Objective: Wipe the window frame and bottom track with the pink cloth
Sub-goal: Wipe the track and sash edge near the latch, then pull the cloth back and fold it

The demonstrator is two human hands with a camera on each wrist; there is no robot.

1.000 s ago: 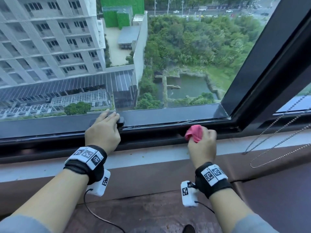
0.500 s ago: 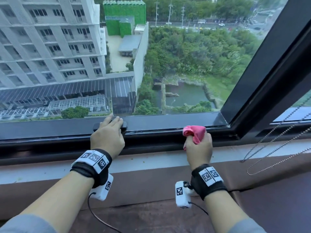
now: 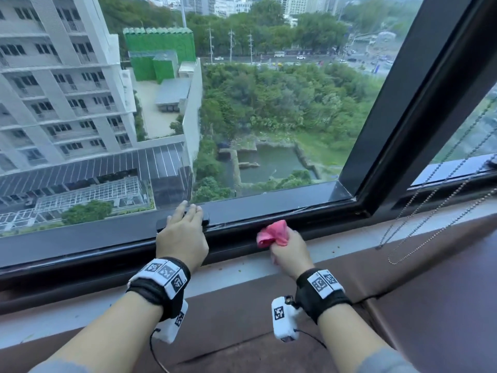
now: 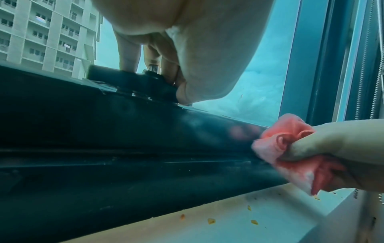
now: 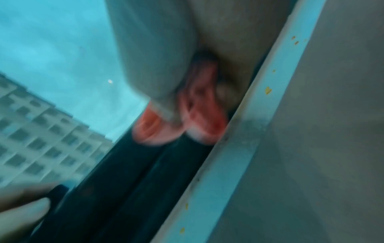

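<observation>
My right hand (image 3: pixel 289 251) grips the bunched pink cloth (image 3: pixel 271 234) and holds it against the dark bottom track (image 3: pixel 236 244) under the window's lower frame rail (image 3: pixel 282 204). The left wrist view shows the cloth (image 4: pixel 290 152) touching the track (image 4: pixel 145 164), with the right hand's fingers (image 4: pixel 324 144) curled round it. The right wrist view is blurred; the cloth (image 5: pixel 203 118) sits between the fingers beside the sill edge. My left hand (image 3: pixel 185 224) rests on the black window handle (image 3: pixel 205 220); its fingers (image 4: pixel 126 54) reach over the handle (image 4: pixel 129 80) and the thumb presses its near side.
A pale sill (image 3: pixel 349 242) runs below the track, with small yellow crumbs (image 4: pixel 210 221) on it. A thick dark mullion (image 3: pixel 403 117) rises at the right. Bead chains (image 3: pixel 430 211) hang over the sill at the right. A brown ledge (image 3: pixel 242 319) lies under my forearms.
My right hand has slid the cloth left along the track, closer to my left hand, and slightly lower. The left hand stays on the handle. The head view has tilted upward.
</observation>
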